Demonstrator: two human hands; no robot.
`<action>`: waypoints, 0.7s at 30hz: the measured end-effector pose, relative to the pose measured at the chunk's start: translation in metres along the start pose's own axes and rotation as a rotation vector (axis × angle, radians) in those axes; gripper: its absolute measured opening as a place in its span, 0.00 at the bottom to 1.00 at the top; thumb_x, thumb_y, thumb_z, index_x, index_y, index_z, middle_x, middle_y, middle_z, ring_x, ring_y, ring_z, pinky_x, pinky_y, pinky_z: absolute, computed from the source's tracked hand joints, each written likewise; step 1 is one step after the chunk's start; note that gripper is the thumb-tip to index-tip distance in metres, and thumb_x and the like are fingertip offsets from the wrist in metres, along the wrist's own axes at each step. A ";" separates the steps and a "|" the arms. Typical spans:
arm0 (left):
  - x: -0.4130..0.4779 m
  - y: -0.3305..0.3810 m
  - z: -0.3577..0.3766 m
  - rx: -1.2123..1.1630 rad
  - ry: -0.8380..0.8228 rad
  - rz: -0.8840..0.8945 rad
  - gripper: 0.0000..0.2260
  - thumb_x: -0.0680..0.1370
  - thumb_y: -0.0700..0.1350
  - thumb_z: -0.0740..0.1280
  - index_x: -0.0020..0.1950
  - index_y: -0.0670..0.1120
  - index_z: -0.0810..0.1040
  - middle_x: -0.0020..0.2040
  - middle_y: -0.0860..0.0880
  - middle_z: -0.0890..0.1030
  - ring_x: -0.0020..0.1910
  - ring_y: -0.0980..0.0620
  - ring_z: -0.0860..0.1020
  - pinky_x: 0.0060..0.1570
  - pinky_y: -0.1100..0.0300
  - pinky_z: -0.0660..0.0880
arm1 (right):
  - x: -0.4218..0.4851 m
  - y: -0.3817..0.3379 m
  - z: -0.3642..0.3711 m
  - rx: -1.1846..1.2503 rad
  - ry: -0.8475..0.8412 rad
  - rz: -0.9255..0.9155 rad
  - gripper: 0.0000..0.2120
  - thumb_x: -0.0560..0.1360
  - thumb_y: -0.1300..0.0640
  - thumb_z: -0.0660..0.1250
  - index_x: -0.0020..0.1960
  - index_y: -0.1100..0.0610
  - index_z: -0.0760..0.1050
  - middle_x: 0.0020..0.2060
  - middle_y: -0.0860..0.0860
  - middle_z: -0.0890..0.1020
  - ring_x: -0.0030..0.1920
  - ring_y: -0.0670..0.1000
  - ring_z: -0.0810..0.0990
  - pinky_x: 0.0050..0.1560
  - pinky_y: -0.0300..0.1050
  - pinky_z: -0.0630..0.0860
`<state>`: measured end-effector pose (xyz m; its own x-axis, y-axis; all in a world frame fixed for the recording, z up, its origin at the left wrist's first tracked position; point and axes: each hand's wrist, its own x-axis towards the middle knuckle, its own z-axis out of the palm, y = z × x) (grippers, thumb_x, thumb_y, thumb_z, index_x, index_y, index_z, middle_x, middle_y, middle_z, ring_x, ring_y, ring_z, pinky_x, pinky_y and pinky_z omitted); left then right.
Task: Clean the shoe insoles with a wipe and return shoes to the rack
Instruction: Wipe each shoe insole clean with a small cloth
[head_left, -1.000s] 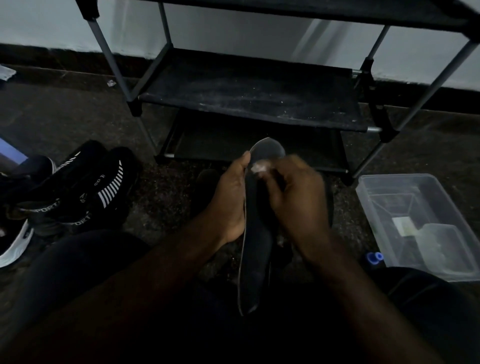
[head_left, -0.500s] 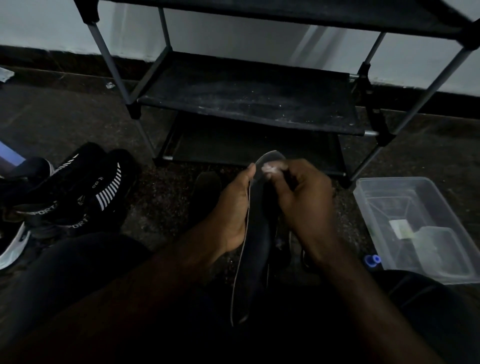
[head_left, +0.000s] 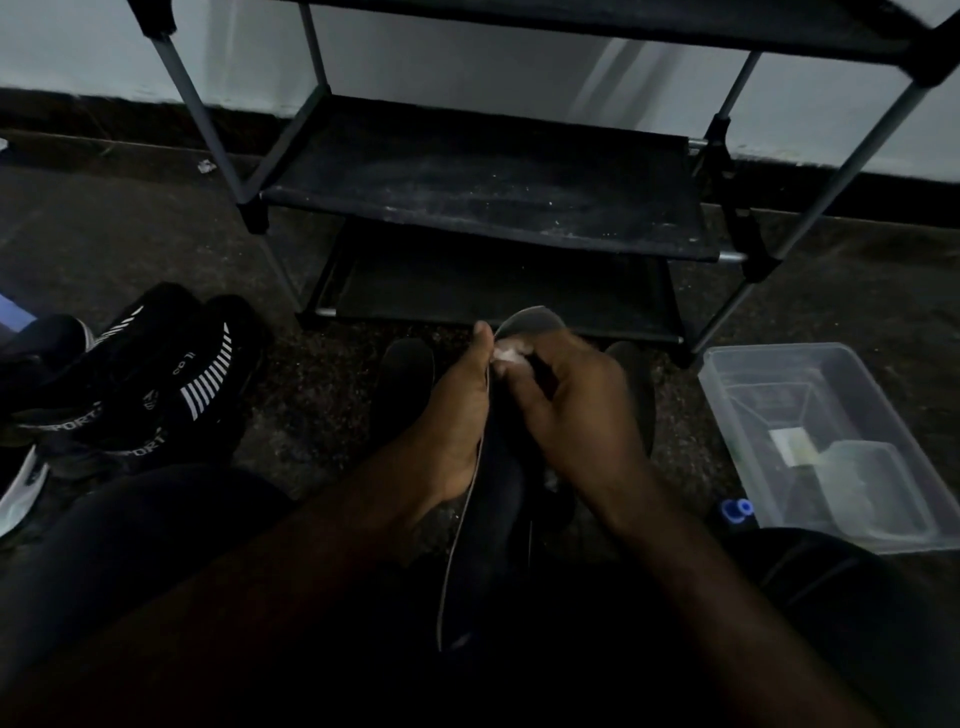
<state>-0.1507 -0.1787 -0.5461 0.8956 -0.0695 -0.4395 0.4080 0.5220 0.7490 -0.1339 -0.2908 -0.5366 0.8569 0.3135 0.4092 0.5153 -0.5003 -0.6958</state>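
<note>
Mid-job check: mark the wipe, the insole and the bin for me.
wipe (head_left: 506, 354), head view, middle of the white wad.
insole (head_left: 493, 530), head view, dark surface about mid-length.
bin (head_left: 769, 349), head view, far rim.

— Where does your one view sit?
— On your head, looking forward and down at the floor (head_left: 311, 395) in front of you.
— How near is it?
— Close. Your left hand (head_left: 457, 415) and right hand (head_left: 576, 410) meet near the middle, just under the lens.
— What do you face?
— The rack (head_left: 483, 192), square on and near, with its top shelf cut by the upper edge and the wall (head_left: 467, 57) behind. Shoes (head_left: 156, 374) lie at your left edge, and a box (head_left: 748, 410) at your right.
</note>
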 end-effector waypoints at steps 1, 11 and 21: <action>-0.001 -0.001 0.001 0.007 -0.017 -0.010 0.29 0.81 0.63 0.50 0.65 0.43 0.77 0.58 0.41 0.82 0.57 0.45 0.81 0.55 0.54 0.77 | 0.003 0.006 -0.001 -0.033 0.006 0.023 0.06 0.78 0.57 0.67 0.52 0.55 0.82 0.47 0.48 0.84 0.47 0.44 0.81 0.50 0.39 0.77; -0.004 0.000 0.006 0.032 -0.103 -0.004 0.26 0.81 0.61 0.51 0.62 0.45 0.78 0.54 0.45 0.84 0.54 0.50 0.82 0.54 0.57 0.77 | -0.005 0.001 -0.001 -0.028 0.029 0.020 0.06 0.78 0.57 0.66 0.53 0.55 0.80 0.47 0.47 0.83 0.45 0.43 0.80 0.45 0.38 0.76; -0.004 -0.004 0.008 0.128 -0.044 0.053 0.27 0.81 0.61 0.50 0.60 0.44 0.80 0.50 0.45 0.85 0.51 0.49 0.83 0.51 0.57 0.78 | -0.003 0.006 -0.001 -0.069 0.083 0.038 0.05 0.78 0.58 0.67 0.51 0.55 0.81 0.44 0.45 0.81 0.44 0.41 0.78 0.45 0.33 0.74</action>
<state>-0.1549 -0.1867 -0.5431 0.9222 -0.0835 -0.3775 0.3768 0.4131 0.8291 -0.1334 -0.2954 -0.5411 0.8723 0.2269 0.4331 0.4800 -0.5661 -0.6702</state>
